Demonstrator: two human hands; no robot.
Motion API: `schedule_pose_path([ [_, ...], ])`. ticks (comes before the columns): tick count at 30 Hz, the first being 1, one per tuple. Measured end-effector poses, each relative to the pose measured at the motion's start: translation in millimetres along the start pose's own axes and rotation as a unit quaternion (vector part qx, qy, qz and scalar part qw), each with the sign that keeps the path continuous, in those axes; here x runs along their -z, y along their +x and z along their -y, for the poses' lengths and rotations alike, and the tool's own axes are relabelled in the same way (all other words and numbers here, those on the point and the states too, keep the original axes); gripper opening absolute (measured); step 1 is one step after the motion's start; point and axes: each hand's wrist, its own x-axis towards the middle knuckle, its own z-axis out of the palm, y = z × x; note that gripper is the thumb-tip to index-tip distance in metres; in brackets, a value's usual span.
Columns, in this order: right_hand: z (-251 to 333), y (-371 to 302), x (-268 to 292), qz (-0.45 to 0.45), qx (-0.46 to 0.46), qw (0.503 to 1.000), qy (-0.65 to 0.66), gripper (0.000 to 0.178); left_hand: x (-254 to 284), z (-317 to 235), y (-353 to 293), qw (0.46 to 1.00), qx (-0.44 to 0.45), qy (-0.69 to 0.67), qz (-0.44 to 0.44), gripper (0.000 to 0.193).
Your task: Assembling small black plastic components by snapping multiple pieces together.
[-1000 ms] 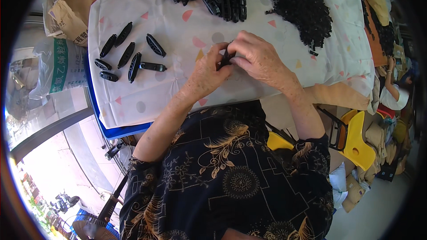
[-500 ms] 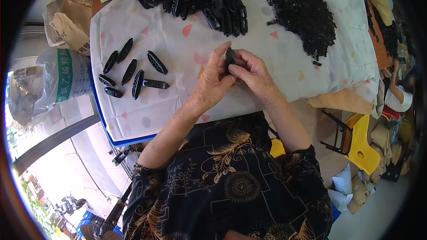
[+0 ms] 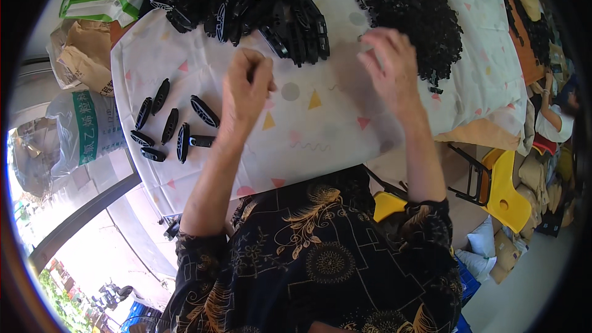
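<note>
Head view: small black parts (image 3: 428, 24)

Between the left hand (image 3: 248, 86) and right hand (image 3: 394, 71), the bench (image 3: 327, 129) lies open to its near edge. Toward the far edge, a narrow gap separates the big pile (image 3: 253, 3) from the small-parts pile (image 3: 428, 18). Loose pieces (image 3: 170, 125) obstruct the left edge; a bare strip follows the right.

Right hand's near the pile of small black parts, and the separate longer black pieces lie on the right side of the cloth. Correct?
One error: the separate longer black pieces lie on the left side of the cloth, as the head view shows. The right hand is near the pile of small black parts.
</note>
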Motion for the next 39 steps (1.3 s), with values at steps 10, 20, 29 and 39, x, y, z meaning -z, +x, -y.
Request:
schedule_pose_path([
  [10,-43.0,19.6,-17.7,0.012,0.126,0.983,-0.133,0.017,-10.0,3.5,57.2,0.941,-0.162,0.278,-0.1,0.062],
  [20,4.7,-11.8,-6.9,0.043,-0.296,0.769,0.565,0.005,10.0,12.1,26.2,1.0,0.006,-0.005,-0.003,0.044],
  [29,34.6,-33.3,1.1,0.081,-0.284,0.715,0.634,0.004,10.7,18.7,-14.1,0.997,0.018,-0.068,-0.013,0.025],
  [39,78.0,-43.1,-9.2,0.083,-0.263,0.707,0.651,0.009,-17.6,5.8,-50.6,0.987,-0.012,-0.162,0.013,0.037],
])
